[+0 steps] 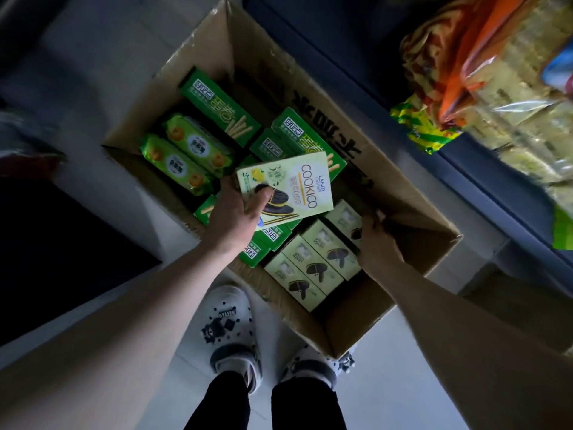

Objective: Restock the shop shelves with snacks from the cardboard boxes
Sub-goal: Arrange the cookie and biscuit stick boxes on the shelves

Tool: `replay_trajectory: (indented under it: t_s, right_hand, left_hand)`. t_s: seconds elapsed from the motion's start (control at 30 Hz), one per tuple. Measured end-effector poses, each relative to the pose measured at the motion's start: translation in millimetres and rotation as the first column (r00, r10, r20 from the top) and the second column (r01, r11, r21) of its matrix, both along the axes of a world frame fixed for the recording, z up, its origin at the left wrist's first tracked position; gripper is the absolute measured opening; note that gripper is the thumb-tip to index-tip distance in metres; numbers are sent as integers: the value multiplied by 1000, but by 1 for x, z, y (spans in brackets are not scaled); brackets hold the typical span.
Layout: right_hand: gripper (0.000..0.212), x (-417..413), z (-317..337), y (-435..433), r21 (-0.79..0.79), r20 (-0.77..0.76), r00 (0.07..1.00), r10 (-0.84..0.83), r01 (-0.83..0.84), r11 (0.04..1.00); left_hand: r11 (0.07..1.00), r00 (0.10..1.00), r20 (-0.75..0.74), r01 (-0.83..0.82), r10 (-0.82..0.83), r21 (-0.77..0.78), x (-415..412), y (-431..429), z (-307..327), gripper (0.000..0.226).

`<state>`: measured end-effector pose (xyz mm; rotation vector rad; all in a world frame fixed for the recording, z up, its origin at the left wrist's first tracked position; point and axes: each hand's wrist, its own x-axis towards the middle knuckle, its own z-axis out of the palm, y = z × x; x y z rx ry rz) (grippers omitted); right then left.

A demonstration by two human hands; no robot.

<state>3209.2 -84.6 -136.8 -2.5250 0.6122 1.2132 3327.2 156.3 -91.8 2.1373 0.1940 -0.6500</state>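
An open cardboard box stands on the floor in front of my feet. My left hand grips a pale green Cookico cookie box and holds it above the carton. Reaching down into the carton's right side, my right hand has its fingers curled around another pale cookie box that stands at the end of a row of the same boxes. Green stick-biscuit boxes and green cookie packets fill the far and left parts.
A dark blue shelf runs along the right, with bagged snacks lying on it above the carton. A dark mat covers the floor at left. My two white clogs stand on pale tiles just behind the carton.
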Motion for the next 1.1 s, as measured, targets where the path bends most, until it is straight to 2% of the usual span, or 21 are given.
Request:
replay_trajectory:
  t_s: [0.1,0.17,0.27,0.33,0.47,0.63,0.77,0.9,0.97,1.03,1.1]
  right_hand:
    - [80,3,6,3,-29,47,998,-32,33,999]
    - [73,4,25,5,-28,112,984,-140,144,989]
    - [58,6,71,6,48,190,932,-309,306,951]
    - [51,7,109,4,159,180,883,-434,410,898]
    - [44,6,205,-1,457,68,746,-662,567,686]
    - [45,12,345,1,575,48,694,-719,569,587]
    - [59,12,458,5,612,140,713,-687,483,626]
    - [59,17,580,9,565,350,755,-555,302,767]
    - [54,21,635,8,466,473,761,-444,212,859]
    - [44,26,686,7,408,579,721,-381,150,901]
    - [36,30,733,3,444,663,625,-412,116,889]
  left_hand:
    - [999,997,-71,-38,37,-14,2,4,9,68]
    - [996,987,-136,-88,84,-23,2,4,21,80]
    - [957,938,-223,-285,266,-58,2,-1,55,53]
    - [935,910,-249,-353,332,-40,2,-5,87,41]
    - [926,899,-258,-375,354,-35,2,-5,164,49]
    - [924,918,-237,-356,318,-142,8,-6,296,43]
    - [924,956,-143,-285,256,-255,21,-2,410,34]
    - [952,979,66,-169,192,-256,45,9,507,55]
    - [956,972,161,-125,172,-267,60,9,553,50]
    - [950,952,256,-89,170,-299,71,7,606,44]
    - [948,928,350,-11,128,-317,77,3,658,51]
